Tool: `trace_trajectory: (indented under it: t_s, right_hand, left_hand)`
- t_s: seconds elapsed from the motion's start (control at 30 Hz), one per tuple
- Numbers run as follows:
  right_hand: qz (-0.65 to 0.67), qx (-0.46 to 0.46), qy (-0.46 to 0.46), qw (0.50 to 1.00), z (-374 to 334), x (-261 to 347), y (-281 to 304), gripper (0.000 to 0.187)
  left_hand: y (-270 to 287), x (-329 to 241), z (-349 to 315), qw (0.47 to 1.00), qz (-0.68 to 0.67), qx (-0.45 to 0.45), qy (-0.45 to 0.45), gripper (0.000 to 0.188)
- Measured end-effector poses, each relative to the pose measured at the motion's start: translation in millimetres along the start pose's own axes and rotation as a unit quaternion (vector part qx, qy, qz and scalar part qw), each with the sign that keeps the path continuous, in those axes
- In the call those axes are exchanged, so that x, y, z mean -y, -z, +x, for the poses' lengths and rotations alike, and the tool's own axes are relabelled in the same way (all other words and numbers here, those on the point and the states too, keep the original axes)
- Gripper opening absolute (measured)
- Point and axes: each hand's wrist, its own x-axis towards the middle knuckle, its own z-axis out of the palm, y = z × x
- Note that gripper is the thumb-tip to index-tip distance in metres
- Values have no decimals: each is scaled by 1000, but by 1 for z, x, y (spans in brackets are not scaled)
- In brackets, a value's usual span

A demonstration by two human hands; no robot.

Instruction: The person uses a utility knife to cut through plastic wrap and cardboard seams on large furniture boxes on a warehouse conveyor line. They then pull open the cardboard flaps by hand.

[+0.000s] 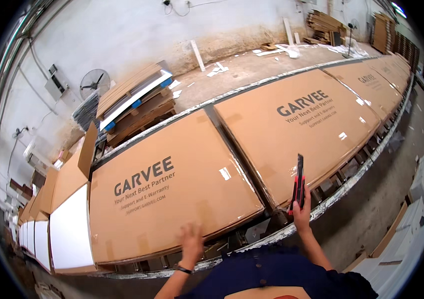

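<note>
My right hand (pixel 301 215) is closed round a red and black utility knife (pixel 298 187), its blade end pointing up and away from me. It is in front of the gap between two flat brown cartons. My left hand (pixel 191 244) is at the front edge of the nearer left carton (pixel 172 194); it is blurred, but its fingers look stretched out over the top, with nothing in them. Whether it touches the carton I cannot tell. Dark print and strips of clear tape mark this carton. To its right lies a similar closed carton (pixel 296 129).
The cartons lie in a row on a roller conveyor with a worn metal rail (pixel 339 202). Further left, opened cartons show white panels (pixel 71 231). Beyond the conveyor are a stack of boards on pallets (pixel 137 107) and a fan (pixel 95 82). White panels (pixel 401 249) are stacked at the right.
</note>
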Motion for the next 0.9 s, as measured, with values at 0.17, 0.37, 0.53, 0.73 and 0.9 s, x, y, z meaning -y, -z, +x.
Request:
trace_trajectory:
  t_s: [0.17,0.37,0.53,0.73,0.9]
  right_hand:
    - [-5,52,-10,999,49,-3,-12,57]
    - [-54,-34,-88,994,48,-16,-31,57]
    - [-142,-102,-18,984,45,-14,-50,55]
    - [-228,-131,49,964,53,-29,-46,55]
    - [-217,-135,7,967,55,-33,-61,55]
  left_hand:
    - [19,53,-35,985,120,-58,110,56]
    - [3,74,-46,964,184,-188,43,46]
    - [-11,88,-41,868,296,-393,-65,24]
    - [76,81,50,723,360,-585,-71,25]
    - [279,67,249,640,213,-733,-85,45]
